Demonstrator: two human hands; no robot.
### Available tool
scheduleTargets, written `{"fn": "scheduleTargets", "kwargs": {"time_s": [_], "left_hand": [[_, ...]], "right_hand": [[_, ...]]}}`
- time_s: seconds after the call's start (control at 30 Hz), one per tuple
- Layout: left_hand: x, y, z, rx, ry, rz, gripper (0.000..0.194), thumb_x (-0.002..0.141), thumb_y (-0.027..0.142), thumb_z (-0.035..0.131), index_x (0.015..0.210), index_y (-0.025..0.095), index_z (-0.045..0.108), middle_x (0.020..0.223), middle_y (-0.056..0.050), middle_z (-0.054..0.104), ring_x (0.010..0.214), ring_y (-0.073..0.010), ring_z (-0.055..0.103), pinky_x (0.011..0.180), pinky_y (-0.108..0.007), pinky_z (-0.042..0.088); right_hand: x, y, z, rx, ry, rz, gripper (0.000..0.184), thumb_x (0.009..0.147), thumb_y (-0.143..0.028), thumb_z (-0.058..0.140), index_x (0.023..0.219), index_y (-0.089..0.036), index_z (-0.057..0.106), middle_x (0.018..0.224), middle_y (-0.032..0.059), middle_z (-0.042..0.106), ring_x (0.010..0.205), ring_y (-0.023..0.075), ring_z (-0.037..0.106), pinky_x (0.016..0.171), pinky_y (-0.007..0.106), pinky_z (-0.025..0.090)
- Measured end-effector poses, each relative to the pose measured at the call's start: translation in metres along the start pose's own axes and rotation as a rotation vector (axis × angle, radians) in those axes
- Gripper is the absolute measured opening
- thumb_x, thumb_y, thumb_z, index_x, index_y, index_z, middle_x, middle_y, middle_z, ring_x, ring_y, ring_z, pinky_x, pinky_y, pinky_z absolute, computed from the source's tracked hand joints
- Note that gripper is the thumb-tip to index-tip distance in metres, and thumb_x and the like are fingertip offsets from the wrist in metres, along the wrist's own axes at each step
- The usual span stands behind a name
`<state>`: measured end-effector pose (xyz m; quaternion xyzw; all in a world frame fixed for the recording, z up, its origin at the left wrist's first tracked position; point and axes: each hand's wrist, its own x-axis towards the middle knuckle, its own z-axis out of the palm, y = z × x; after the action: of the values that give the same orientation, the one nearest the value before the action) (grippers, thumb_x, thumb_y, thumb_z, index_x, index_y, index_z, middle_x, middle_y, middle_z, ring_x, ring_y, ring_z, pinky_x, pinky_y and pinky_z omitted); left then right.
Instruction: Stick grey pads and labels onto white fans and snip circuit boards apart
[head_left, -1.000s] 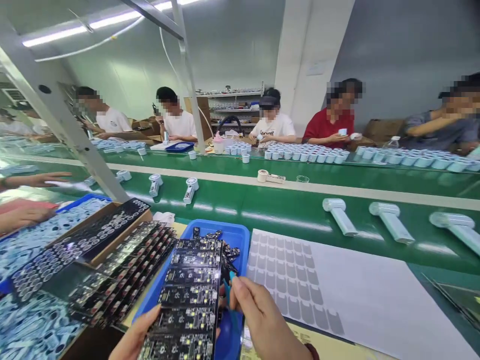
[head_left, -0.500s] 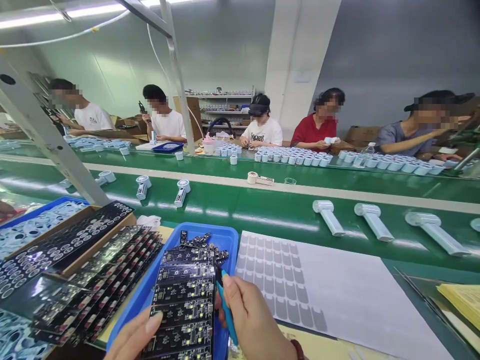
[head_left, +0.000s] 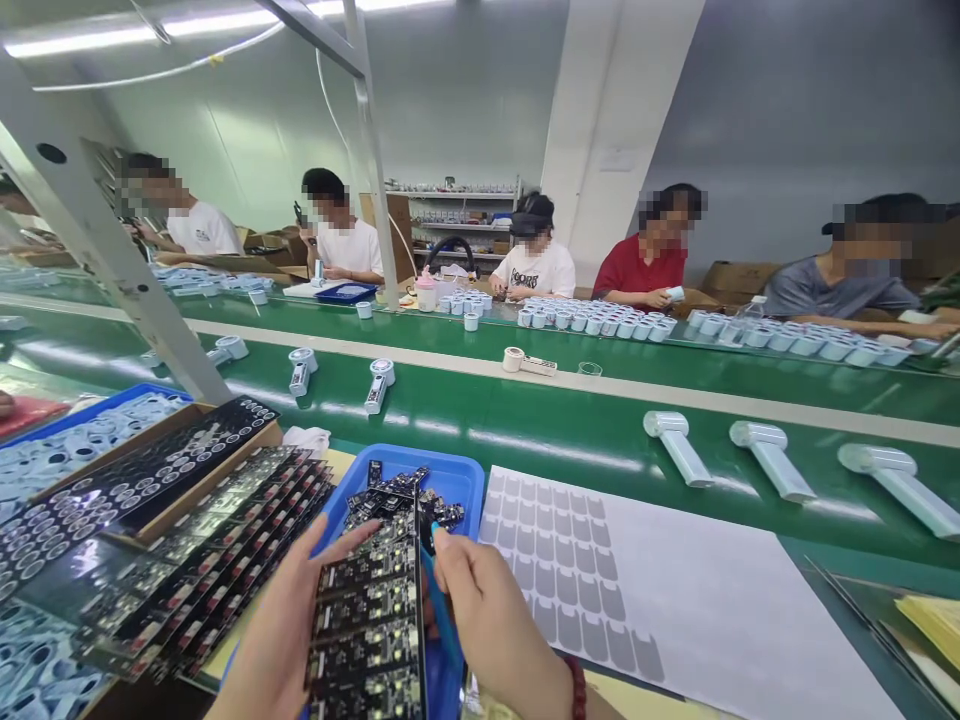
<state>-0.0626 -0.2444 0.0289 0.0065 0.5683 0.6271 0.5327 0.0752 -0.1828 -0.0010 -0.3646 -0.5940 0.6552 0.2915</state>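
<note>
My left hand (head_left: pixel 274 620) grips a black circuit board panel (head_left: pixel 367 625) by its left side, one finger stretched over its far end. The panel is tilted, with rows of small light components facing me. In my right hand (head_left: pixel 499 625) are blue-handled nippers (head_left: pixel 444 605), held against the panel's right edge; their jaws are mostly hidden. Beneath the panel is a blue tray (head_left: pixel 474 485), where small loose circuit boards (head_left: pixel 394 488) lie in a heap at the far end.
Stacked board panels (head_left: pixel 217 560) stand left, beside a black sheet of rings (head_left: pixel 150 480) and pale blue parts (head_left: pixel 120 430). A white sheet with grey stickers (head_left: pixel 570 560) lies right. Beyond, a green conveyor (head_left: pixel 495 420) carries light blue handheld devices (head_left: pixel 679 450). Tweezers (head_left: pixel 847 600) lie far right. Co-workers sit opposite.
My left fingers have shifted up over the panel's far end, and fewer rows show there. The nippers have moved along the panel's right edge. The view has swung left, then partly back.
</note>
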Motion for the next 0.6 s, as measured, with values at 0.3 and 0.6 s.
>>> {"fn": "scheduleTargets", "kwargs": {"time_s": [0.3, 0.6], "left_hand": [[0.012, 0.002, -0.020, 0.367, 0.007, 0.274, 0.038, 0.072, 0.042, 0.078, 0.103, 0.021, 0.073, 0.108, -0.007, 0.078, 0.108, -0.0268, 0.069, 0.083, -0.029, 0.057], [0.004, -0.003, -0.003, 0.099, 0.193, 0.091, 0.018, 0.073, 0.025, 0.076, 0.089, 0.016, 0.075, 0.074, -0.009, 0.078, 0.062, -0.0263, 0.072, 0.047, -0.032, 0.055]], "right_hand": [[-0.003, -0.008, -0.009, -0.244, -0.018, 0.002, 0.063, 0.087, -0.080, 0.032, 0.066, -0.023, 0.046, 0.072, 0.0042, 0.060, 0.073, 0.0219, 0.058, 0.071, 0.034, 0.043], [-0.006, 0.017, 0.006, 0.218, -0.097, 0.126, 0.065, 0.075, -0.089, 0.043, 0.067, -0.025, 0.041, 0.058, -0.0043, 0.045, 0.051, 0.0146, 0.049, 0.049, 0.027, 0.041]]}}
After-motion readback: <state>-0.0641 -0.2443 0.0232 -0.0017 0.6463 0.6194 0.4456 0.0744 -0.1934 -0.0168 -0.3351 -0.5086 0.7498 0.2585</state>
